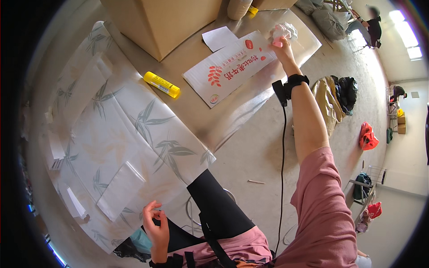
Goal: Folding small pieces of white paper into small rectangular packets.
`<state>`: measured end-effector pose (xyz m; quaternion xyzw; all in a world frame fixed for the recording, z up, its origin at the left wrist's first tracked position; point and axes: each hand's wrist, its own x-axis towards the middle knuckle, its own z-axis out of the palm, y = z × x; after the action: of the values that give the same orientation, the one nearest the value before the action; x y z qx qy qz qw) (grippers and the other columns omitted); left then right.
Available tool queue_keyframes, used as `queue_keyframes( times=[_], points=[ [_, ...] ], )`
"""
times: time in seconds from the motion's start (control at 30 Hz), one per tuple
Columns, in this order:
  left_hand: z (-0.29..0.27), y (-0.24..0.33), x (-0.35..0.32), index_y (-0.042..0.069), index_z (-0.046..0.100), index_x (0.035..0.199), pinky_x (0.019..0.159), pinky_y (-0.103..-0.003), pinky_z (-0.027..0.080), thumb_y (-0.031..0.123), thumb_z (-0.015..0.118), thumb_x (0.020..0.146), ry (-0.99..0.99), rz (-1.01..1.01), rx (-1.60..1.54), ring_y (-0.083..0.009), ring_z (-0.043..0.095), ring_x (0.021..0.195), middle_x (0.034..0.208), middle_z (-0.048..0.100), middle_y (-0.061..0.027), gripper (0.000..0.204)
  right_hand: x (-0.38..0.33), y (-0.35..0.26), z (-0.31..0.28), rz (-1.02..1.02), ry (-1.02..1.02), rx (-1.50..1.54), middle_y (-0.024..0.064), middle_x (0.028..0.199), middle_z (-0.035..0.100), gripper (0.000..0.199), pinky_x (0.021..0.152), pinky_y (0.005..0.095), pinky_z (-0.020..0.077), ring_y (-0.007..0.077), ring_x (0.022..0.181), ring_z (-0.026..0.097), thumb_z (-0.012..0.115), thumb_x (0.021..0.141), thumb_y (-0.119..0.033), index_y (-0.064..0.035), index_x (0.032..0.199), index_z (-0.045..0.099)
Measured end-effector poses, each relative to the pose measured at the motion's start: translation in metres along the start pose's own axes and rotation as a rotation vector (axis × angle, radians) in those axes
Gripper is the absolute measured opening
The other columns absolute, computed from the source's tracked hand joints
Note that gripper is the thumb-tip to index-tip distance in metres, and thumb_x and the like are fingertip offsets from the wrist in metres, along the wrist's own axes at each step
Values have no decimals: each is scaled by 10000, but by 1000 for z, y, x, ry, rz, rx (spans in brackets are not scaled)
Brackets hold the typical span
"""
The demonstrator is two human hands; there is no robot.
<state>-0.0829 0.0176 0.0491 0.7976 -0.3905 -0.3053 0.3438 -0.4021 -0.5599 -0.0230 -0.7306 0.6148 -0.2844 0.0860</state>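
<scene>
My right hand (pixel 284 50) reaches to the far right side of the table, fingers closed on a crumpled white and pink wad (pixel 284 31), perhaps tissue or cloth. Under and beside that wrist lies a flat white cardboard panel (pixel 232 69) printed with red leaves and lettering. A small white sheet (pixel 219 37) touches its far edge. To the left rests a yellow glue stick (pixel 161 85) on its side. Down near the table's front edge, my left hand (pixel 156 230) hangs with loosely curled fingers, thumb apart, holding nothing visible. White folded paper (pixel 120 191) lies close to it.
A large cardboard box (pixel 178 22) stands at the back. The bamboo-patterned cover (pixel 147 134) spreads over the left side. A black cable (pixel 283 178) hangs from my right wristband. Bags (pixel 330 98) lie on the floor at right; other people (pixel 371 27) are far off.
</scene>
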Motion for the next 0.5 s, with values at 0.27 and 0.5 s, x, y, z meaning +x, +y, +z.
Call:
queue_keyframes(
  times=[0.27, 0.5],
  points=[
    [15, 31, 2, -9, 522, 1164, 681, -232, 463, -21, 594, 842, -12, -115, -355, -133, 605, 798, 979, 625, -93, 330, -130, -48, -105, 183, -153, 1732, 168, 1376, 469, 512, 1061, 373, 353, 242, 1249, 467, 490, 955, -248, 67, 1351, 412],
    [46, 97, 17, -10, 351, 1398, 949, -373, 451, 450, 679, 840, -531, -156, -1004, -308, 507, 1223, 1357, 466, -203, 794, -339, -168, -145, 760, -571, 2221, 168, 1385, 456, 602, 1005, 411, 423, 270, 1243, 477, 492, 937, -323, 55, 1384, 351]
  ],
)
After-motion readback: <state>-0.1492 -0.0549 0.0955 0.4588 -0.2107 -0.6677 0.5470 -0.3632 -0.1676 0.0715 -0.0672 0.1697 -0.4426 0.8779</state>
